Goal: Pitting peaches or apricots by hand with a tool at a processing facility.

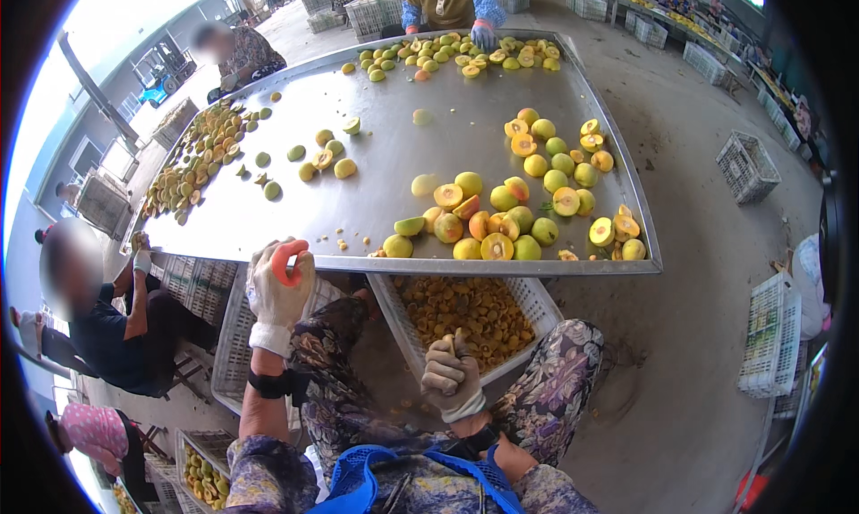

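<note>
My left hand, in a pale knitted glove, is raised at the near edge of the metal table. A curved red-orange piece sits at its fingers; whether it is fruit or a finger guard I cannot tell. My right hand, in a worn light glove, is closed around a small tool's handle above a white plastic crate of small brown-orange pieces. Halved yellow-green fruits lie on the table's near right, beside whole-looking ones.
A person sorts fruit at the far edge; other people sit along the left side. A heap of fruit pieces covers the table's left end. Another crate stands by my left leg, and crates stand on the floor at right.
</note>
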The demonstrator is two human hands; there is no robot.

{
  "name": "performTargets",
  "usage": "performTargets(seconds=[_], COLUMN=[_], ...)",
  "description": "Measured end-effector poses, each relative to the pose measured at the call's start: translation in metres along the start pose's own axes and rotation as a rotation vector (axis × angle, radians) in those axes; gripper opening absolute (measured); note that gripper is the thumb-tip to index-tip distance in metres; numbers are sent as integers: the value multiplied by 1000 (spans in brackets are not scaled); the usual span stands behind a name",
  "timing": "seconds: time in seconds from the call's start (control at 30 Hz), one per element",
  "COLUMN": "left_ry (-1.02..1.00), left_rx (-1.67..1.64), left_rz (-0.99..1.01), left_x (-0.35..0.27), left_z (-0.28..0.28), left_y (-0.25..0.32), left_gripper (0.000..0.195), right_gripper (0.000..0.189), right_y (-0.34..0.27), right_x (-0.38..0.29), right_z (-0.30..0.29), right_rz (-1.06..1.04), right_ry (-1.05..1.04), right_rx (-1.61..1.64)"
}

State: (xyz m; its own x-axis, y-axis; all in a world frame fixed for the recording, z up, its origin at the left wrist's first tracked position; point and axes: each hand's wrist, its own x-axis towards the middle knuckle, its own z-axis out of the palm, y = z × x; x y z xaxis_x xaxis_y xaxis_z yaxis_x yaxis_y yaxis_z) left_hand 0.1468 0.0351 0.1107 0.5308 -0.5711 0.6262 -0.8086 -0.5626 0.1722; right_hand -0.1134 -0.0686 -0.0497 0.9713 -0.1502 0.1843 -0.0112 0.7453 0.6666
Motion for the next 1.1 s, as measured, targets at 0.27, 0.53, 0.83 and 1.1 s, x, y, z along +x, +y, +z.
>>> performTargets(seconds=[0.27, 0.53, 0.83, 1.1], left_ry=[-534, -555, -493, -607], left_rx=[-221, -540, -1344, -348], left_rz=[63, -2, -530, -103], left_x=[49, 64, 32, 41], left_z=[122, 145, 132, 132], left_y=[83, 100, 72, 70], left_gripper=[44, 26, 28, 40], right_gripper=[52, 52, 49, 46], right_y=[-12, 10, 9, 5], right_x=[-2, -7, 10, 6], right_z=[-8, 21, 35, 24], right_rz=[31, -279, -581, -549], right_ry=[102, 588, 765, 829], right_rx=[-29, -715, -1081, -1002])
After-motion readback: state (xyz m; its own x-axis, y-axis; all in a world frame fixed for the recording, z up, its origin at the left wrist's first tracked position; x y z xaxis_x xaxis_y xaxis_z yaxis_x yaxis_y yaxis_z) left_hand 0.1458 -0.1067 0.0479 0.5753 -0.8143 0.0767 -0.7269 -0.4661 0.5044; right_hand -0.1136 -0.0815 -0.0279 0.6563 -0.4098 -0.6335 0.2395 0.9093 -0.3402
